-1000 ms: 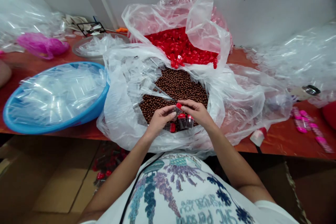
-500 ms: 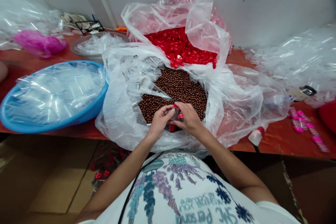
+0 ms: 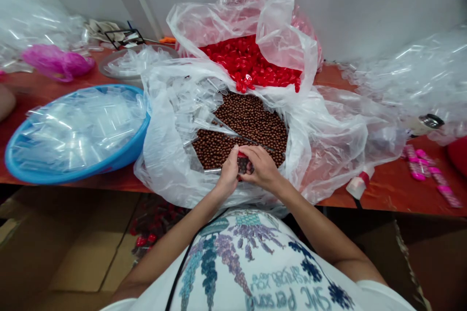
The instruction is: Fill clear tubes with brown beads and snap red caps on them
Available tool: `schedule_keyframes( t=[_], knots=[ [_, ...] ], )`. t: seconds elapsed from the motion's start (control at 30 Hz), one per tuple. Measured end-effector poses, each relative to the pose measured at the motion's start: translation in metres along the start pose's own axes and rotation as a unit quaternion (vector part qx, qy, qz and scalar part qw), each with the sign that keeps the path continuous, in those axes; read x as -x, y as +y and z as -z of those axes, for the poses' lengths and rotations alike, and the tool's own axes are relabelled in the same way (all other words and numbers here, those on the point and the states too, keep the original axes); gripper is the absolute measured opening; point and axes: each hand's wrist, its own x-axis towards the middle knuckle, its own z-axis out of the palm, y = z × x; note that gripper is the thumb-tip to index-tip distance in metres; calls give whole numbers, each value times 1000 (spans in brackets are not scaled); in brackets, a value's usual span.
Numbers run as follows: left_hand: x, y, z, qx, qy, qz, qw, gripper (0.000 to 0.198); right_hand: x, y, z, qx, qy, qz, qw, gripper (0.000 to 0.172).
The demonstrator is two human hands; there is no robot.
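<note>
My left hand [image 3: 228, 175] and my right hand [image 3: 261, 168] are closed together over the near edge of a heap of small brown balls [image 3: 243, 126] lying in a clear plastic bag [image 3: 171, 155]. Between the fingers I see a bunch of small clear vials with red caps [image 3: 242, 161], mostly hidden by both hands. Behind the balls lies a pile of loose red caps [image 3: 251, 65] in another clear bag. Empty clear vials [image 3: 197, 107] lie along the left side of the balls.
A blue basin [image 3: 78, 167] full of clear vials sits at the left on the reddish table [image 3: 386, 189]. Pink-capped vials [image 3: 423, 167] and one red-capped vial [image 3: 359, 184] lie at the right. A pink bag [image 3: 54, 60] and clear bags sit at the edges. Capped vials [image 3: 149, 226] lie below the table.
Both hands have drawn closer together and nearer to me, closing round the red-capped vials, so that fewer of the vials show now than one second ago.
</note>
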Motion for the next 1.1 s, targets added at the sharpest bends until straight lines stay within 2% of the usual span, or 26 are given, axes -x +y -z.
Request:
schedule_keyframes(
  t=[0.07, 0.13, 0.17, 0.2, 0.27, 0.33, 0.4, 0.57, 0.63, 0.83, 1.0, 1.1],
  knots=[
    [3, 5, 0, 12, -8, -6, 1000, 42, 3, 0, 6, -2, -16, -3, 1000, 76],
    [5, 13, 2, 30, -62, -2, 998, 47, 9, 1, 12, -18, 8, -38, 999, 87],
    [7, 18, 3, 39, -95, 2, 995, 49, 12, 2, 14, -29, 32, -76, 996, 86],
    [7, 22, 5, 48, -123, 5, 991, 51, 15, 3, 16, -40, 51, -122, 990, 79],
    [7, 27, 8, 58, -151, 6, 987, 52, 20, 4, 17, -56, 65, -198, 976, 55],
    [6, 26, 9, 54, -154, 8, 986, 51, 22, 2, 16, -56, 58, -215, 973, 40],
    [4, 23, 9, 44, -149, 12, 988, 50, 21, -2, 15, -35, 60, -185, 980, 43],
    [5, 18, 5, 35, -181, 44, 982, 51, 14, -7, 12, 42, 20, -104, 993, 86],
    [6, 19, 3, 31, -190, 56, 980, 59, 14, -6, 11, 56, 8, -88, 995, 92],
    [5, 20, 1, -34, -151, 63, 986, 74, 12, -3, 5, 54, 8, -40, 998, 85],
    [1, 17, 0, -54, -148, 72, 985, 58, 9, 0, 0, 85, 36, -5, 996, 69],
    [2, 11, -1, -46, -111, 53, 991, 49, 7, 2, -1, 100, 32, 22, 994, 65]
  ],
)
